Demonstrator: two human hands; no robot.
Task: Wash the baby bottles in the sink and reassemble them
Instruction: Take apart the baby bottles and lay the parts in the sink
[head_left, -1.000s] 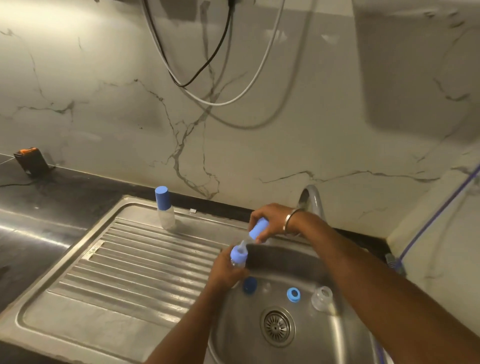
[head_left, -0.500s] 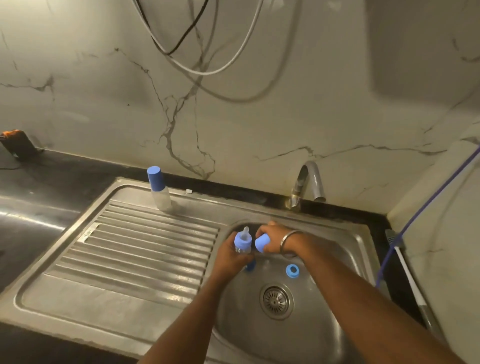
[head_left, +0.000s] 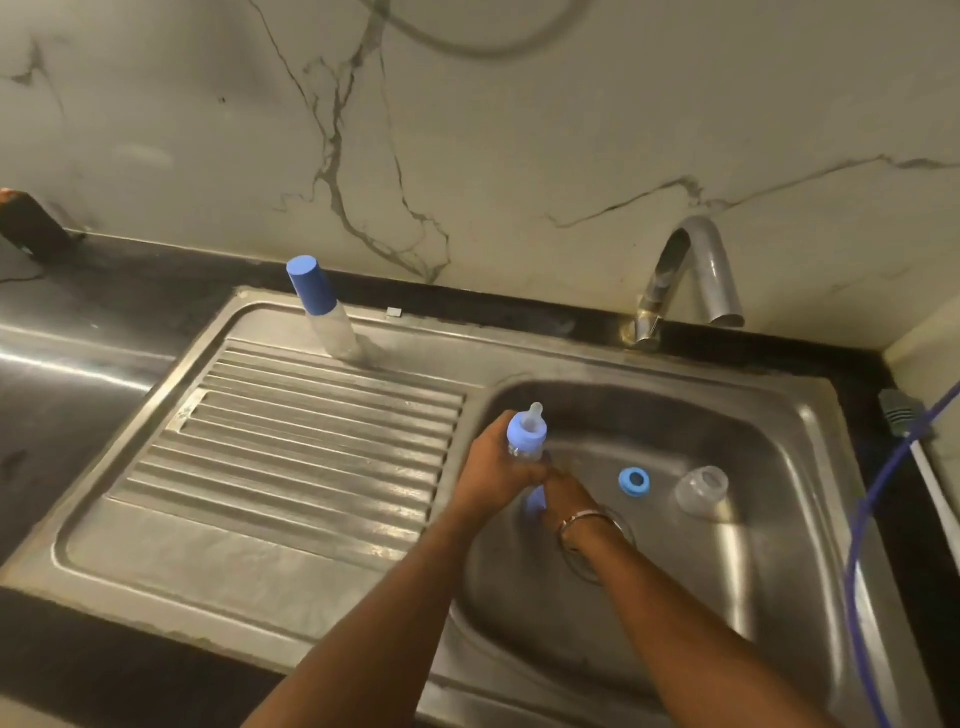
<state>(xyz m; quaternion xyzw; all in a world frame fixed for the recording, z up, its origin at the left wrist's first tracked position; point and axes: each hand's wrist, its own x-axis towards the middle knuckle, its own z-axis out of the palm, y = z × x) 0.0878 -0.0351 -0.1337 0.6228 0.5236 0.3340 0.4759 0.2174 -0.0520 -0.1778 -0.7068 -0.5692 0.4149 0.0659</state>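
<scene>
My left hand (head_left: 493, 475) grips a clear baby bottle (head_left: 527, 439) upright over the left side of the sink basin (head_left: 779, 519); the bottle carries a blue collar and a clear nipple, uncapped. My right hand (head_left: 566, 493) is low in the basin just beside and below it, fingers curled round a blue cap (head_left: 535, 503) that is mostly hidden. A loose blue ring (head_left: 634, 482) and a clear bottle part (head_left: 702, 488) lie on the basin floor to the right. A second bottle (head_left: 324, 314) with a blue cap stands at the back of the drainboard (head_left: 291, 467).
The faucet (head_left: 691, 275) arches over the basin's back edge, with no water running. My right wrist covers part of the drain (head_left: 592, 566). A blue hose (head_left: 872, 519) and a brush lie along the right counter. A dark object (head_left: 26, 218) sits at the far left.
My right hand has dropped with the blue cap from beside the nipple down into the basin. The bottle stays in my left hand, and my view has tilted downward.
</scene>
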